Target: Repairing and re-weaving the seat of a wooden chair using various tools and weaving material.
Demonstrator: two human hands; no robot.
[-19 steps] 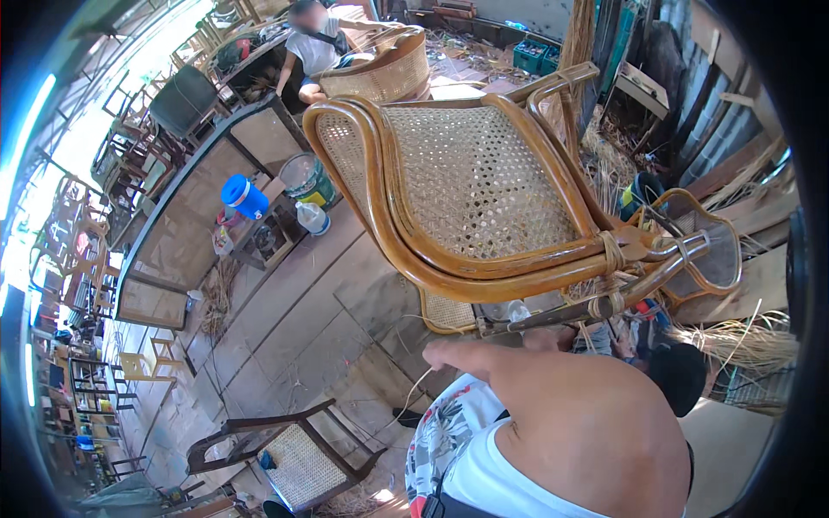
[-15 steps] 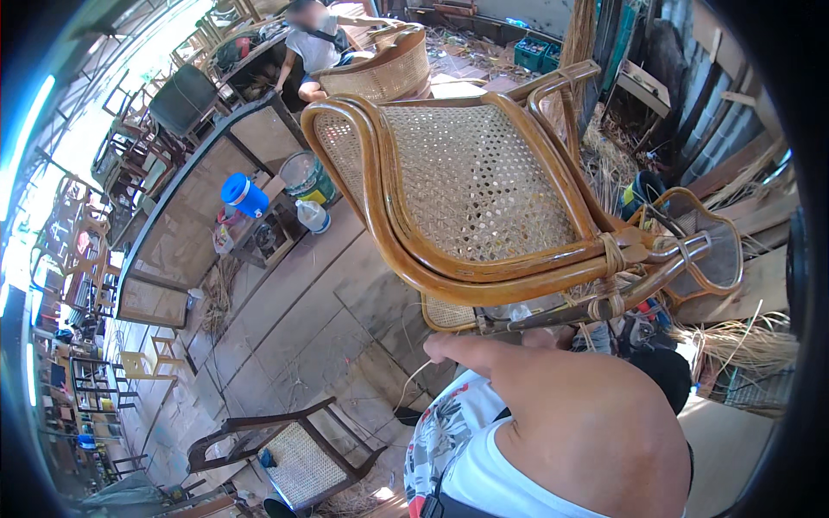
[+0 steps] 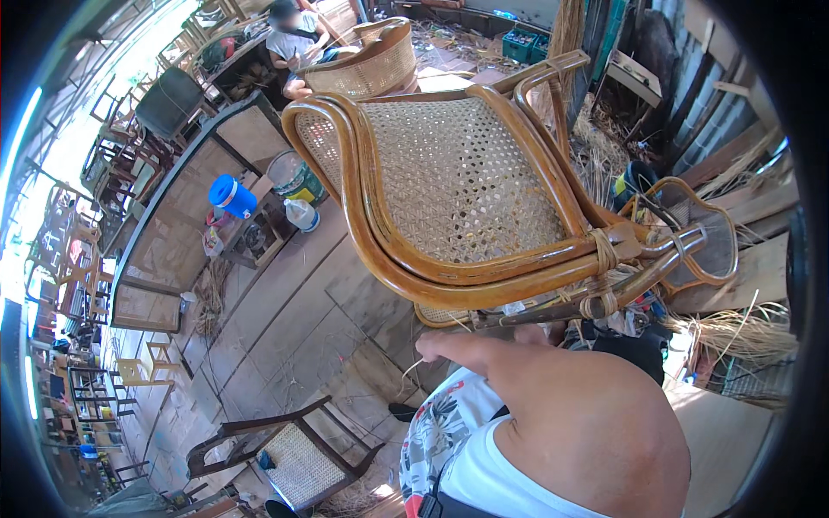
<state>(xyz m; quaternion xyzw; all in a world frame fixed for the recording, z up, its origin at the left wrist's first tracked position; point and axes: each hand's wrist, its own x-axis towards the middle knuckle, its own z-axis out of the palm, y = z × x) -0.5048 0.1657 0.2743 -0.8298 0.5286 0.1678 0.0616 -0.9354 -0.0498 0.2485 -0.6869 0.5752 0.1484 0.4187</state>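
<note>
Blocking both hands, the rattan chair [image 3: 466, 181] leaves either grip untellable; a blue jug [image 3: 231, 195] stands beyond.

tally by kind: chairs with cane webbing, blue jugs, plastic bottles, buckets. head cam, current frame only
Cane-webbed chairs: 3 – big rattan chair, rounded chair by the seated person, dark-framed chair on the floor
Blue jugs: 1
Clear plastic bottles: 1
Buckets: 1
Total: 6
</note>
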